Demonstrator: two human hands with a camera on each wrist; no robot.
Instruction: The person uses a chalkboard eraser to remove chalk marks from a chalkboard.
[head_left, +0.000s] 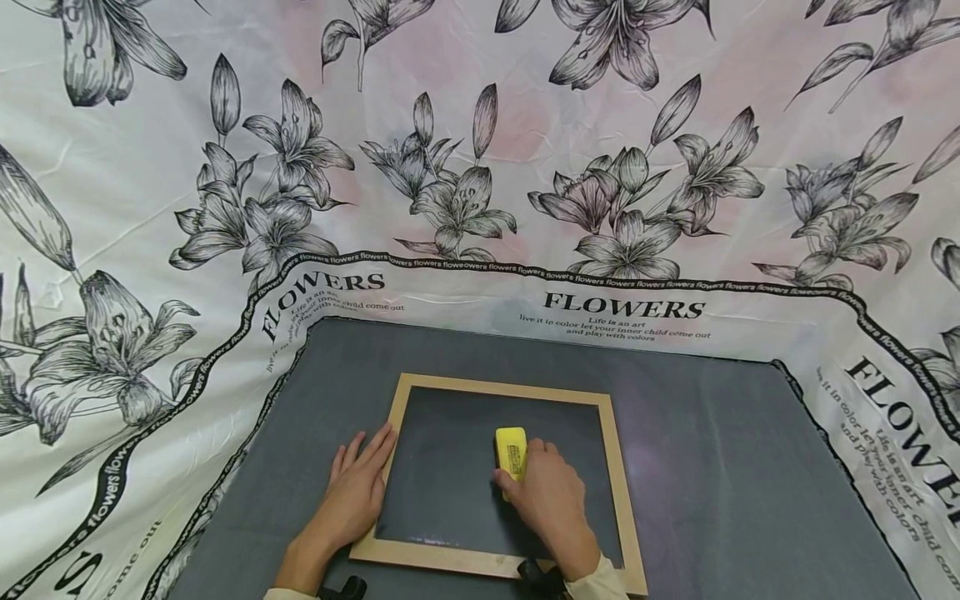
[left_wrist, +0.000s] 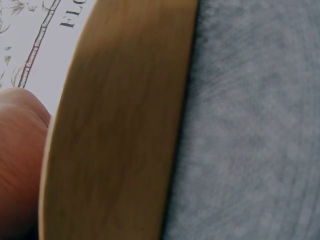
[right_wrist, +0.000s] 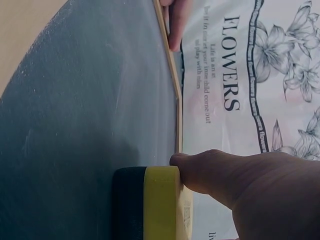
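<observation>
A small chalkboard (head_left: pixel 442 467) in a light wooden frame (head_left: pixel 510 386) lies on the grey part of the cloth. My right hand (head_left: pixel 551 500) grips a yellow board eraser (head_left: pixel 512 450) by its sides, right of the board's middle. In the right wrist view the thumb presses the yellow body of the eraser (right_wrist: pixel 162 200), and its dark felt side faces the board. My left hand (head_left: pixel 352 492) rests along the frame's left edge with fingers extended. The left wrist view shows part of that hand (left_wrist: pixel 20 160) beside the wooden edge (left_wrist: pixel 120 120).
A tablecloth (head_left: pixel 750 467) with a grey centre and a white border of printed lilies (head_left: pixel 630 183) and lettering surrounds the board. Faint pale smears show on the board in the right wrist view. Dark wrist straps (head_left: pixel 540 579) sit at the cuffs.
</observation>
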